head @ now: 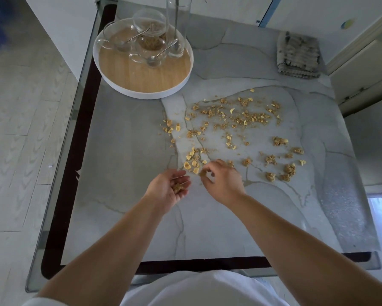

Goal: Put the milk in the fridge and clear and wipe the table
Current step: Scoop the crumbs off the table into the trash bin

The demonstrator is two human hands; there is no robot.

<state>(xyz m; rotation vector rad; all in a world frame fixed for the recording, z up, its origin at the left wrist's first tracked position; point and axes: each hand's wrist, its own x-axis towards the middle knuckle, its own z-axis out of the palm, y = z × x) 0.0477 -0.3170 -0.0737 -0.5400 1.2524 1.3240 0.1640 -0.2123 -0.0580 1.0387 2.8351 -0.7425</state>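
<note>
Spilled cereal crumbs (236, 120) lie scattered over the middle and right of the marble-patterned table (128, 133). My left hand (170, 191) is held palm up just above the table, cupping a small clump of crumbs. My right hand (221, 177) is beside it, fingers pinched on a crumb clump at the near edge of the spill. A folded grey cloth (299, 55) rests at the far right of the table. No milk is in view.
A round white tray (141, 85) with a wooden base sits at the far left, carrying glass cups with spoons, a glass bowl with cereal and a tall glass vase (177, 23). White cabinets stand behind and to the right. Pale wood floor lies to the left.
</note>
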